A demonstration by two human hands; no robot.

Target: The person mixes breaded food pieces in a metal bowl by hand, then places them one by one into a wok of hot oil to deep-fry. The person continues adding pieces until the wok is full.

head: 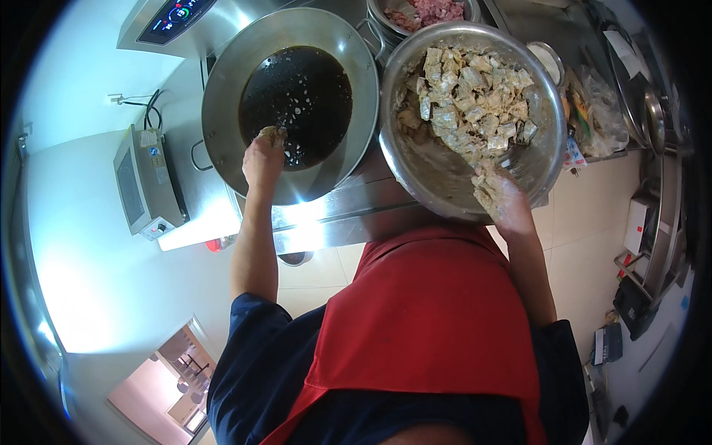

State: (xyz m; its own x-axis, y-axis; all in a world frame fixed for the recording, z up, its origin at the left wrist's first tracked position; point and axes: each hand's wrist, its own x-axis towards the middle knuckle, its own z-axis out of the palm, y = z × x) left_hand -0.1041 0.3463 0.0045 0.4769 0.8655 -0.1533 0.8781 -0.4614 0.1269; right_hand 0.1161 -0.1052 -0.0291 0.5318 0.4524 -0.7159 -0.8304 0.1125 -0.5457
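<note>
My left hand hangs over a large metal wok of dark oil. Its batter-smeared fingers are bunched together, and whether a piece sits in them is hidden. Pale bubbles or batter bits float on the oil beside the fingertips. On the right, a big steel basin holds many battered chunks of silver-skinned fish, heaped towards its far side. My right hand reaches over the basin's near rim, thickly coated with batter. Its fingers point at the lower end of the heap, with no piece plainly held.
Behind the basin stands a steel bowl of raw pink meat. A small bowl of white contents and plastic bags are to its right. The wok's loop handle juts left, near a metal appliance. A lit control panel is at top left.
</note>
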